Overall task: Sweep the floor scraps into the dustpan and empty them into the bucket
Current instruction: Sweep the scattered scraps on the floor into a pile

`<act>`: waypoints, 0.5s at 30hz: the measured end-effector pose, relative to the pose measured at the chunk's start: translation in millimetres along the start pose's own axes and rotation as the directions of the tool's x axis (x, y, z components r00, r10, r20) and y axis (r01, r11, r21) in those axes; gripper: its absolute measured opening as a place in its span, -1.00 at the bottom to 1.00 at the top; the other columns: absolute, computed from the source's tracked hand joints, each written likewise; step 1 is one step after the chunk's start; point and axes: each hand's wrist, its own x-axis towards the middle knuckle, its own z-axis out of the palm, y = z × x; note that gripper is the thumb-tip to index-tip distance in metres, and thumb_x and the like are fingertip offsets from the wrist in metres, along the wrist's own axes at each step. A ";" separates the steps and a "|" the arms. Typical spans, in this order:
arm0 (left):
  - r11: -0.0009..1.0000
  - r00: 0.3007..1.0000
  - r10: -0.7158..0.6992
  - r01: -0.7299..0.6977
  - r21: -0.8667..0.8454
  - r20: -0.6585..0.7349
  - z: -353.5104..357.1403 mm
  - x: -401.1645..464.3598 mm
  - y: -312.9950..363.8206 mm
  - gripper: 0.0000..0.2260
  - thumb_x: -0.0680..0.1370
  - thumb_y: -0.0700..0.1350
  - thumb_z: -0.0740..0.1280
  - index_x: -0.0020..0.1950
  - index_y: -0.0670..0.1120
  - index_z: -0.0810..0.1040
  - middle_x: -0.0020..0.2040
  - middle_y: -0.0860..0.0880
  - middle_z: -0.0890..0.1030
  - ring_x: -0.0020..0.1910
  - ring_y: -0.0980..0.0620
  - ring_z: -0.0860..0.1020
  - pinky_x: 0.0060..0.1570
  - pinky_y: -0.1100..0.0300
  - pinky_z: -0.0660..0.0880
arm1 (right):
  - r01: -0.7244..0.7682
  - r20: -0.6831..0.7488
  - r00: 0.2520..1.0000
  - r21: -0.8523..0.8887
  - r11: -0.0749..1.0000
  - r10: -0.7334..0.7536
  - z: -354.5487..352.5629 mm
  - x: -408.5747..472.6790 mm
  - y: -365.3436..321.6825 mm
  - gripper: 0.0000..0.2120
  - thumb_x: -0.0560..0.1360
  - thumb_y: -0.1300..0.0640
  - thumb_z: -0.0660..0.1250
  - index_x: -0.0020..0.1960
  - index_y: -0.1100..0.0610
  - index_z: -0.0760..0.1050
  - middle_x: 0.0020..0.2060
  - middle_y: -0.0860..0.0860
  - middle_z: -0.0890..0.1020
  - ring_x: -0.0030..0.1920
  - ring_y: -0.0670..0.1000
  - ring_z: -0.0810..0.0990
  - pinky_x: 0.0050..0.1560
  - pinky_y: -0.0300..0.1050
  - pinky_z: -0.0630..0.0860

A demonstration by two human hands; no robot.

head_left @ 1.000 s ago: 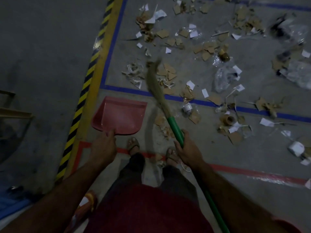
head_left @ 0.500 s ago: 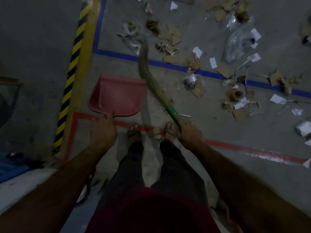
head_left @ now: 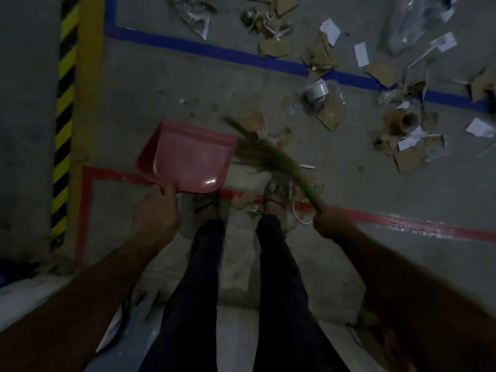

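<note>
Starting at my left, the black-and-yellow hazard stripe (head_left: 64, 108) runs up the smooth grey concrete floor (head_left: 166, 84), with a blue tape line (head_left: 204, 51) crossing ahead and a worn red tape line (head_left: 402, 218) nearer my feet. My left hand (head_left: 158, 213) pinches the near edge of the shallow pink plastic dustpan (head_left: 188, 157), thumb on top; it is a smooth, glossy scoop with raised side walls, its open lip facing away and to the right, and I see no scraps in it yet. The risk here, as I judge it, is that the pan looks slightly lifted or tilted, so light pieces could slide under the lip instead of in. Just beside its right edge is the soft straw-coloured grass broom head (head_left: 263, 154), blurred, its wispy fibres fanned toward the pan. A hard flick from those springy bristles could scatter the flat brown cardboard scraps (head_left: 331, 114) and thin white paper slips (head_left: 361, 53) past the pan or over my sandalled feet (head_left: 276, 194), where a few bits already lie. Crinkled clear plastic film (head_left: 413, 25) farther right may cling to the bristles. My right hand (head_left: 328, 221) is wrapped round the broom's green handle (head_left: 312, 193). The bucket is not in view.
</note>
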 end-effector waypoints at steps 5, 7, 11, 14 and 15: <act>0.979 0.998 -0.056 0.063 -0.194 0.041 24.5 45.2 8.0 -0.65 0.49 -0.25 0.32 0.27 -0.18 0.39 -0.05 -0.30 0.45 -0.31 -0.32 0.54 -0.38 -0.03 0.44 | -0.126 -0.093 0.987 0.095 0.987 0.135 -46.9 53.1 38.4 -0.32 0.57 0.07 0.21 0.59 -0.18 -0.01 0.02 0.28 0.62 -0.12 0.22 0.62 -0.02 0.04 0.59; 0.973 0.998 -0.054 0.062 -0.223 0.041 19.9 60.8 10.0 -0.67 0.52 -0.22 0.27 0.26 -0.15 0.35 -0.01 -0.30 0.45 -0.24 -0.35 0.55 -0.31 -0.12 0.50 | -0.130 -0.128 0.981 0.132 0.983 0.147 -65.8 69.4 44.9 -0.32 0.58 0.06 0.19 0.60 -0.18 -0.05 0.05 0.29 0.60 -0.13 0.24 0.62 0.00 0.10 0.61; 0.983 0.997 -0.074 0.068 -0.173 -0.030 2.6 85.4 11.1 -0.70 0.58 -0.16 0.26 0.30 -0.17 0.37 0.01 -0.29 0.48 -0.16 -0.36 0.56 -0.26 -0.08 0.42 | -0.137 -0.204 0.962 0.211 0.968 0.181 -104.2 84.5 44.4 -0.31 0.58 0.03 0.19 0.62 -0.14 -0.06 0.10 0.35 0.59 -0.09 0.29 0.63 -0.02 0.09 0.61; 0.978 0.995 -0.046 0.027 -0.207 -0.089 -8.5 98.0 7.1 -0.75 0.60 -0.14 0.21 0.27 -0.15 0.36 -0.02 -0.27 0.47 -0.18 -0.34 0.54 -0.26 -0.09 0.42 | -0.090 -0.265 0.949 0.294 0.952 0.171 -114.6 68.7 36.2 -0.34 0.62 0.01 0.15 0.63 -0.08 -0.08 -0.04 0.32 0.62 -0.22 0.25 0.62 -0.15 0.04 0.58; 0.975 0.994 -0.028 0.005 -0.222 -0.103 -11.7 101.3 4.6 -0.74 0.59 -0.14 0.19 0.27 -0.15 0.35 -0.03 -0.26 0.47 -0.20 -0.33 0.54 -0.26 -0.09 0.42 | -0.076 -0.285 0.942 0.327 0.942 0.175 -114.3 59.5 31.8 -0.35 0.63 0.00 0.14 0.63 -0.07 -0.09 -0.07 0.30 0.62 -0.24 0.23 0.61 -0.18 0.01 0.56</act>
